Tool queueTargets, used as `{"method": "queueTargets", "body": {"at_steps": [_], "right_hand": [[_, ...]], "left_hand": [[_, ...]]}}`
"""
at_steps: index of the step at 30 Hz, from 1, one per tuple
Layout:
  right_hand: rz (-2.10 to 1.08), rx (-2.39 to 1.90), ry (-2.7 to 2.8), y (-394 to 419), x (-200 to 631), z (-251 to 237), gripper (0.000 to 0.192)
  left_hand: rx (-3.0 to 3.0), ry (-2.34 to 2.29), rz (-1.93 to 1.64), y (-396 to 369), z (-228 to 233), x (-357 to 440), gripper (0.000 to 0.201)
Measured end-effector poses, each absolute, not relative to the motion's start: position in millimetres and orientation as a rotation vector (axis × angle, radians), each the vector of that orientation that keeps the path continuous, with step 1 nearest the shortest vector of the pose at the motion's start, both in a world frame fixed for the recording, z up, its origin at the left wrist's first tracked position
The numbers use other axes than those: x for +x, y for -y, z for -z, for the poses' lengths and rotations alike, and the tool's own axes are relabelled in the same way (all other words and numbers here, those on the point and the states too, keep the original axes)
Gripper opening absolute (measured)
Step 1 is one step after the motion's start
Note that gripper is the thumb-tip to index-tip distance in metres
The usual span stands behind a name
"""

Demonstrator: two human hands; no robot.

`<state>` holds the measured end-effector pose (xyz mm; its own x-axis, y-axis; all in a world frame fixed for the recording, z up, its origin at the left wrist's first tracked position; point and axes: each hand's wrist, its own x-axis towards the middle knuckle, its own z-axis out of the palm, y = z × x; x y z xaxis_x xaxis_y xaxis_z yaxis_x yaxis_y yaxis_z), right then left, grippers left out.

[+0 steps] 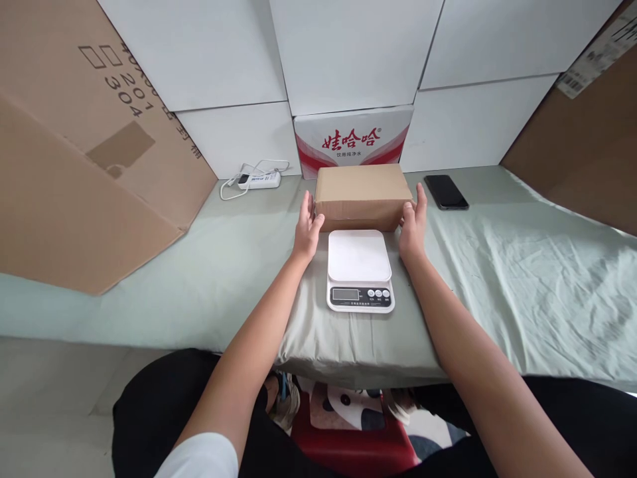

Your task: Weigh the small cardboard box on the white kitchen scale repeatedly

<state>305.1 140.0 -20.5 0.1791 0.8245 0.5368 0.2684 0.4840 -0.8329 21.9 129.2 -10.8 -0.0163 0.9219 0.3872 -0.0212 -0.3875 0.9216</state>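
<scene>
A closed brown cardboard box (363,192) lies on the green cloth, held from both sides. My left hand (307,229) presses on its left end with the thumb at the front corner. Against the right end is my right hand (413,222), thumb on the front corner and fingers along the side. Just in front of the box, between my forearms, sits a white digital kitchen scale (359,257). Its platform is bare, its small display looks blank, and round buttons line the right of its panel.
A white and red carton (353,139) stands behind the box against white panels. To the right lies a black smartphone (446,192); to the left, a white power bank (259,179) with a cable. Large cardboard sheets (74,172) flank the cloth-covered table (239,265).
</scene>
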Motion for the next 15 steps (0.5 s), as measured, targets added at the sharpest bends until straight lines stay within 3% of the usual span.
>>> {"method": "queueTargets", "body": {"at_steps": [15], "right_hand": [[-0.533, -1.149, 1.340, -119.6, 291.1, -6.0, 0.095]], "left_hand": [[1.588, -0.989, -1.481, -125.6, 11.5, 21.1, 0.103]]}}
